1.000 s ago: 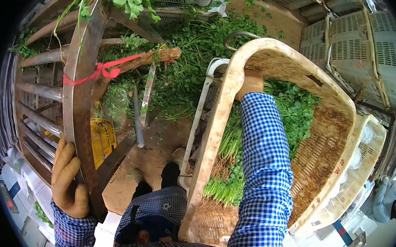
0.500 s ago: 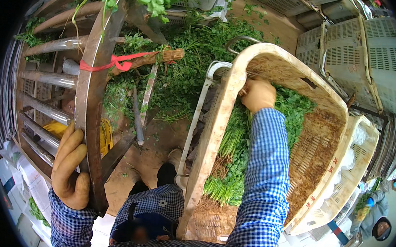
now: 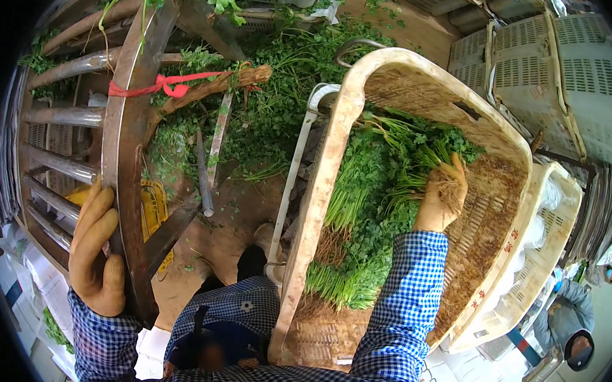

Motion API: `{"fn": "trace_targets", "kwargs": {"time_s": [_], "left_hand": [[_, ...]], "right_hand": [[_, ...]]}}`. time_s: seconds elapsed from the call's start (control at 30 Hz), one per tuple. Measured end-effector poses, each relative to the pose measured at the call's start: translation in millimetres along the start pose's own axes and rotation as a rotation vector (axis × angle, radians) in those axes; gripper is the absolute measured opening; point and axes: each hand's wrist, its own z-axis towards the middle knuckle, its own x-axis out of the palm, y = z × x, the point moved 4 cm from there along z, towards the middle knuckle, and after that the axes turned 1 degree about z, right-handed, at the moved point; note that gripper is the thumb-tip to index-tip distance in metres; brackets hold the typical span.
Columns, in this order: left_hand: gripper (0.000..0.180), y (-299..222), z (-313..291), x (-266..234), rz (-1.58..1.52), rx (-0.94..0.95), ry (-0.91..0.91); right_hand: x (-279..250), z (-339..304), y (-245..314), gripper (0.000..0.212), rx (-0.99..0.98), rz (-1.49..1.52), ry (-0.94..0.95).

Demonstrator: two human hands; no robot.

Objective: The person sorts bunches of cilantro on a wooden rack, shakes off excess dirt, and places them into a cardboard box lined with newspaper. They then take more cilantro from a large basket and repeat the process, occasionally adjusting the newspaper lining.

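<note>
My right hand [image 3: 442, 198] is inside a dirt-stained, cream plastic crate [image 3: 338, 133]. Its fingers close round the root end of a bunch of coriander [image 3: 432, 157], whose leaves point away from me; thin roots show by the fingers. Left of it in the crate lie more coriander bunches [image 3: 351, 208], with green stems and brown roots [image 3: 334, 248]. My left hand [image 3: 97, 254] is at the slatted rack's long brown beam [image 3: 132, 118], fingers curled along its edge and thumb on the near side.
A red ribbon [image 3: 164, 86] ties a rough stick [image 3: 217, 85] to the rack. Loose greens [image 3: 278, 82] cover the floor beyond. Stacked slotted crates [image 3: 541, 72] stand at far right. A second cream crate [image 3: 560, 209] holds clear plastic bags. Another person [image 3: 572, 316] is at lower right.
My right hand has moved right and nearer from the crate's far left corner, and a coriander bunch now shows in it. My left hand remains at the rack beam.
</note>
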Motion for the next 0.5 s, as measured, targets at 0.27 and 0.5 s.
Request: {"fn": "trace_targets", "kwargs": {"time_s": [0.27,0.5], "left_hand": [[0.04,-4.1,4.4,4.1,-0.06,0.053,-0.041],[0.038,-5.6,8.7,3.5,-0.002,0.086,-0.021]], "right_hand": [[-77.9,20.0,2.4,0.04,0.324,0.198,-0.555],[-149.1,-8.9,47.1,0.042,0.49,0.127,-0.684]]}}
